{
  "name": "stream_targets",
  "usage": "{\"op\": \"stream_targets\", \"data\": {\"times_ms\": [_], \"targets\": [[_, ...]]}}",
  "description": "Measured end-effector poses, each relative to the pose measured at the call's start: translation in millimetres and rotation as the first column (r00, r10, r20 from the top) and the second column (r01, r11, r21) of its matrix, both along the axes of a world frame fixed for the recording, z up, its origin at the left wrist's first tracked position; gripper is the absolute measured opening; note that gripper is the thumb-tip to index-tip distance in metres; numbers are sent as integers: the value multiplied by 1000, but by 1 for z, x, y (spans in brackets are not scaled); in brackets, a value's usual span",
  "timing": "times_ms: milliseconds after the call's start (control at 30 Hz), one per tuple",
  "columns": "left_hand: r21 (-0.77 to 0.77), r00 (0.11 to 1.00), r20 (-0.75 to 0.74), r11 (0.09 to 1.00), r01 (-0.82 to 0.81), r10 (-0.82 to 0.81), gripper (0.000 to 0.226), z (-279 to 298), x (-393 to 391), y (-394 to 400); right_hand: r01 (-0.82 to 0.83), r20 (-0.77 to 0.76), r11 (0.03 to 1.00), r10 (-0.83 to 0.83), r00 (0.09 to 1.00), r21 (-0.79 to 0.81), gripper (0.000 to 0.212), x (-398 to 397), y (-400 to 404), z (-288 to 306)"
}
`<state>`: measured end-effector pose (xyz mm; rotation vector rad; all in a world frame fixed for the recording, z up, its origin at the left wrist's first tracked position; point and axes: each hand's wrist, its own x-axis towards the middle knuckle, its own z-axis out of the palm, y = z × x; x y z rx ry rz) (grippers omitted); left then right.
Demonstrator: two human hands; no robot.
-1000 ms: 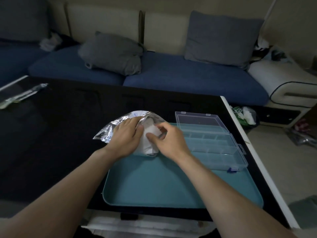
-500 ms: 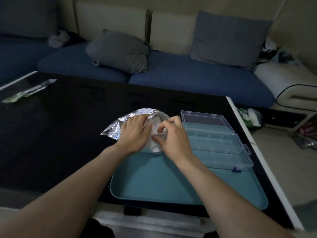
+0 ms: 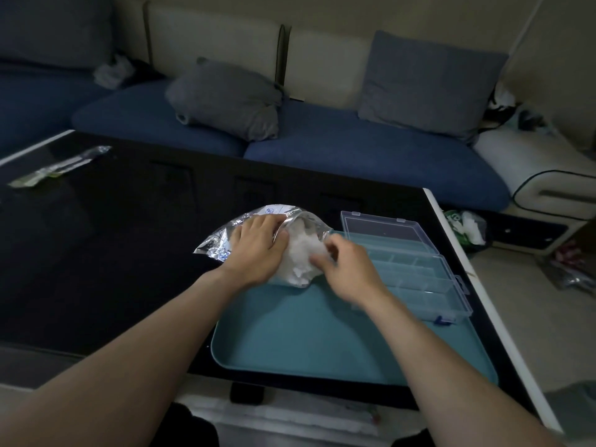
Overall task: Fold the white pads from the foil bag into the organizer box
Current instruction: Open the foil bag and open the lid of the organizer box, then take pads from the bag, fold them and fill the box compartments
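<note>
Carefully now — your left hand [image 3: 258, 250] lies across the foil bag [image 3: 225, 237], fingers curled over its open mouth and gripping the rim. The bag sits on the black table [image 3: 113, 253] at the far left corner of the teal tray [image 3: 322, 343]. If that grip slackens while you pull, the whole bag will likely slide onto the tray with the pads instead of letting one go.

The white pads [image 3: 301, 253] bulge out of the mouth as a crumpled wad. Your right hand [image 3: 348, 269] has thumb and fingertips drawn close together on the wad's right edge; whether they pinch a single pad or several, the view does not tell. Several would come out tangled and be awkward to fold, and loose ones could spill onto the tray.

The organizer box [image 3: 416, 275] stands open just beside your right hand, lid [image 3: 383, 225] tipped back, compartments apparently still bare. A sideways sweep of that wrist could knock it — so draw the pad toward you, not to the right.
</note>
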<state>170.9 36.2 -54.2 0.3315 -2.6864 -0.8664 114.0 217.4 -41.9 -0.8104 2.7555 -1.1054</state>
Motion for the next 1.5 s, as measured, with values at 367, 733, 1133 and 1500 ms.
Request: {"op": "stream_targets", "data": {"times_ms": [367,733,1133,1500], "targets": [[49,943,-312,990,134,-112,61,47,15,42,407,509,730,-94,856,-550,22,-10,46,25],[949,973,-81,280,142,-218,34,77,29,92,242,517,743,161,841,-624,42,30,37,38],[992,844,1,105,66,-537,46,72,23,72,15,128,887,50,991,-462,28,13,57,45],[981,718,16,150,124,-696,54,66,27,64,-41,191,855,162,968,-516,7,8,70,50]]}}
